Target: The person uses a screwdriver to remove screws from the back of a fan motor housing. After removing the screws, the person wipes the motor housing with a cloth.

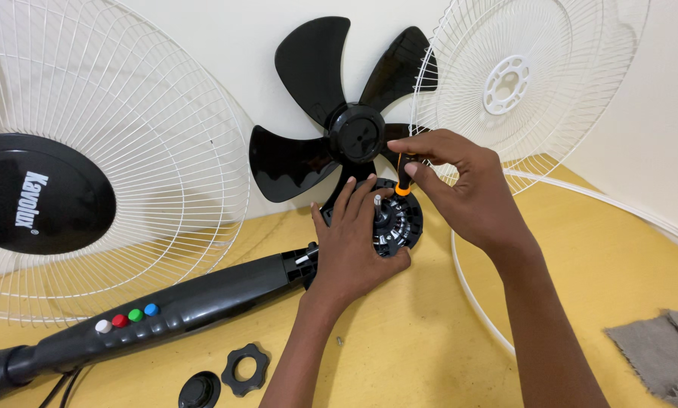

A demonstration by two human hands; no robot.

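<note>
Gripping the motor housing (393, 221) with left hand (352, 245), right hand (467, 193) pinching a screwdriver (403, 175)

Bright even indoor light, soft shadows under hands, sharp focus, perhaps slight edge distortion

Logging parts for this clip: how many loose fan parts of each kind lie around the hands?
Wire grilles: 2
Blade: 1
White rim ring: 1
Black lock nut: 1
Black round cap: 1
Total: 6
</note>
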